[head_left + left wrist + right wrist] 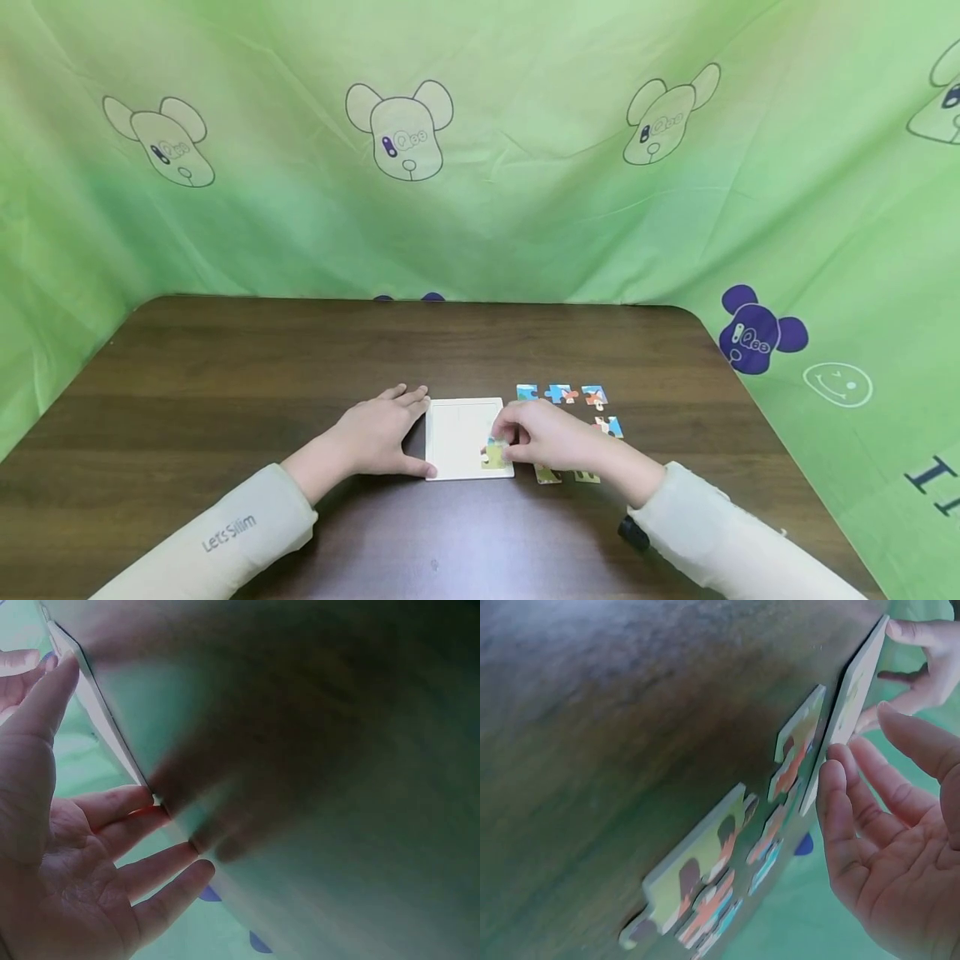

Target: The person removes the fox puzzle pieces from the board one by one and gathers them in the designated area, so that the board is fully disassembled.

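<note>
A pale square puzzle tray (461, 402) lies flat on the table, its floor mostly bare. In its lower right corner is a yellow-green jigsaw piece (493, 455). My left hand (381, 433) is spread along the tray's left edge, thumb by the lower corner and fingertips near the upper one. My right hand (546, 432) is bent over the tray's right side, fingertips at the corner piece. In the right wrist view the right thumb (896, 731) stands apart from the other fingers, which reach the tray's edge.
To the right of the tray lie several loose jigsaw pieces, among them a blue one (527, 391), an orange and blue one (594, 395) and a green one (547, 476), some partly hidden under my right hand. The brown table (300, 350) meets a green printed curtain (525, 208) behind.
</note>
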A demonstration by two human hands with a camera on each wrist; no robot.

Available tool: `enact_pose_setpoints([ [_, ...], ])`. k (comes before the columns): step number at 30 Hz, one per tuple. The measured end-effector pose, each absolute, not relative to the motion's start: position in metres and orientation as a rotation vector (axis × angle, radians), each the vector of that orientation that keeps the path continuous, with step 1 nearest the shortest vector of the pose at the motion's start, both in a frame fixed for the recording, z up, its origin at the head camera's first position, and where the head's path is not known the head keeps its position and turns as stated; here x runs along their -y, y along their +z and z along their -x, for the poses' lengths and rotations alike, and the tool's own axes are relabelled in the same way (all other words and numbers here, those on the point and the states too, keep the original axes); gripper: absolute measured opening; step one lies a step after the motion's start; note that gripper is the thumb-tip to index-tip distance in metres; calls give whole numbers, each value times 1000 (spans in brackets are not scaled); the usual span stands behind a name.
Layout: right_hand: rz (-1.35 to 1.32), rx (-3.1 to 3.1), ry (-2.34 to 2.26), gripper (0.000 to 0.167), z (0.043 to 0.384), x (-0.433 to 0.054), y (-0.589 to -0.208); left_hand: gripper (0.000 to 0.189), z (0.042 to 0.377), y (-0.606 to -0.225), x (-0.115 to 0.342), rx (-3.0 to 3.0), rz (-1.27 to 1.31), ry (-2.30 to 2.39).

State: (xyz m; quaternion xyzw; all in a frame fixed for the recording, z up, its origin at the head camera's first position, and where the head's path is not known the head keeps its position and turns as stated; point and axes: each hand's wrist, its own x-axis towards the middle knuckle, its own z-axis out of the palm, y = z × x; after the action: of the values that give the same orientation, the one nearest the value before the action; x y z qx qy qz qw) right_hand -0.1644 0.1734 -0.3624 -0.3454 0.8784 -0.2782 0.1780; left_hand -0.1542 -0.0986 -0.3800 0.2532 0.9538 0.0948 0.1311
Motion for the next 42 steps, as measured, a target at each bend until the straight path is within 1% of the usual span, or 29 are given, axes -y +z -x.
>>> enact_pose_setpoints([
  [5, 999, -2509, -750, 13, 163, -167, -365, 99, 154, -381, 99, -2785, -743, 278],
  [14, 939, -2542, -659, 26, 160, -161, -368, 99, 153, -383, 99, -2789, -738, 281],
  [25, 912, -2535, -692, 31, 160, -159, -367, 100, 156, -385, 98, -2798, -735, 241],
  [28, 926, -2528, -723, 31, 160, -160, -368, 101, 157, -385, 98, -2803, -739, 243],
  [36, 893, -2478, -843, 21, 162, -164, -369, 99, 158, -385, 97, -2814, -767, 299],
  [42, 855, -2427, -918, 19, 164, -164, -368, 100, 158, -387, 98, -2822, -751, 298],
])
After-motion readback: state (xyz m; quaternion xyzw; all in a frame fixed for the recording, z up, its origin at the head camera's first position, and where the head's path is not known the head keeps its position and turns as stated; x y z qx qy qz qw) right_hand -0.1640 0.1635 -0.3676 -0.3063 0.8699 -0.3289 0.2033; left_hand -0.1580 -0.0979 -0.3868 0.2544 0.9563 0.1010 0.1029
